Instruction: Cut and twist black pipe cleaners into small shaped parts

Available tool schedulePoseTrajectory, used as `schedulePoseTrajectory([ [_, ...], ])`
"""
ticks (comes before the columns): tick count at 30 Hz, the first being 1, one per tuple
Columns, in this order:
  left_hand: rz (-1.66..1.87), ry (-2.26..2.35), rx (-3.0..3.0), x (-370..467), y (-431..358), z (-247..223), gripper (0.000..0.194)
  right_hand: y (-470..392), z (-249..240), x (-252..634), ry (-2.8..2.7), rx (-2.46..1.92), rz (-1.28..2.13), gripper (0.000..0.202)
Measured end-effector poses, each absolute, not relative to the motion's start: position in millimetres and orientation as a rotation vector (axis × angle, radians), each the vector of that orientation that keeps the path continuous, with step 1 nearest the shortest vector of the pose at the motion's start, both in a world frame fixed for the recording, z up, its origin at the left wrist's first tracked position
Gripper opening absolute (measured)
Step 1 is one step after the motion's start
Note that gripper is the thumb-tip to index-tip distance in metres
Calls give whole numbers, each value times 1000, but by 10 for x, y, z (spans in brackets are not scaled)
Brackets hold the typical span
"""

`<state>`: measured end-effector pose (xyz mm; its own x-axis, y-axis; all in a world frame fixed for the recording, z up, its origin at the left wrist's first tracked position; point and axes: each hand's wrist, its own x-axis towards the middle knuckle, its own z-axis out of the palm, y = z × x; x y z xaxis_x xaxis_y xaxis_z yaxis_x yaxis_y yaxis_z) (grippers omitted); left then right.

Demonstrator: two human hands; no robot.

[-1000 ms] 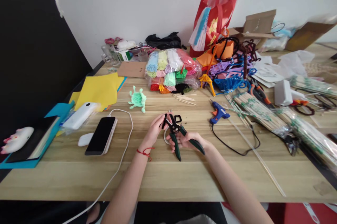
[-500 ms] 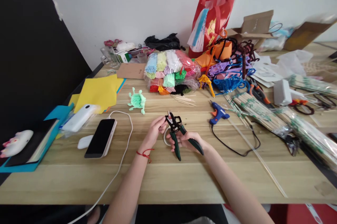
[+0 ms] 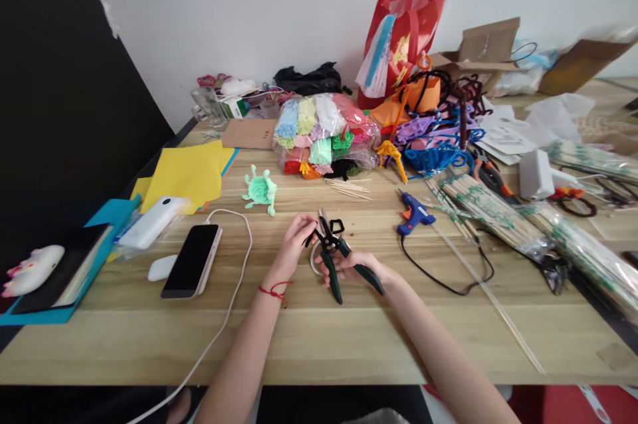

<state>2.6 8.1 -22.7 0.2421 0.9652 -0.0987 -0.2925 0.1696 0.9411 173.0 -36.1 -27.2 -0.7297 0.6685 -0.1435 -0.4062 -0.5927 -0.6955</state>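
Note:
My right hand [image 3: 359, 264] is closed around the dark green handles of a pair of wire cutters [image 3: 330, 248], whose jaws point away from me with the handles spread. My left hand [image 3: 294, 241], fingers pinched, holds a short black strip [image 3: 310, 236], probably pipe cleaner, beside the jaws on their left. Just beyond the cutters lies a small black piece bent into a square loop [image 3: 337, 226]. A white ring [image 3: 315, 259] rests on the table between my hands, partly covered by the cutters and fingers.
A mint-green fuzzy figure [image 3: 260, 189] stands left of centre, wooden sticks [image 3: 347, 189] behind my hands. At right are a blue glue gun [image 3: 416, 213] with its cord and bundled sticks [image 3: 493, 211]. A phone [image 3: 192, 261] and white cable lie left; bagged pipe cleaners [image 3: 323, 131] lie behind.
The black strip in my left hand has swung down and left, away from the cutter jaws. My right hand and the cutters have stayed nearly in place.

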Motion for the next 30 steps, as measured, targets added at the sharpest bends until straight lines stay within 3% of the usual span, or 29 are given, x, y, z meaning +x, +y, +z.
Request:
schedulePoseTrajectory([
  [9,1056,958,880,21,83,-190,16,-365,-440,1735,-905,-614,2300,34],
  [17,1009,994,1020,-76,93,-170,18,-426,-279,1750,-999,-623,2246,32],
  [23,957,802,1097,-125,80,-112,13,-434,-132,1757,-920,-502,2373,37],
  [30,963,648,1140,-154,117,-132,21,-398,-209,1754,-856,-383,2474,41],
])
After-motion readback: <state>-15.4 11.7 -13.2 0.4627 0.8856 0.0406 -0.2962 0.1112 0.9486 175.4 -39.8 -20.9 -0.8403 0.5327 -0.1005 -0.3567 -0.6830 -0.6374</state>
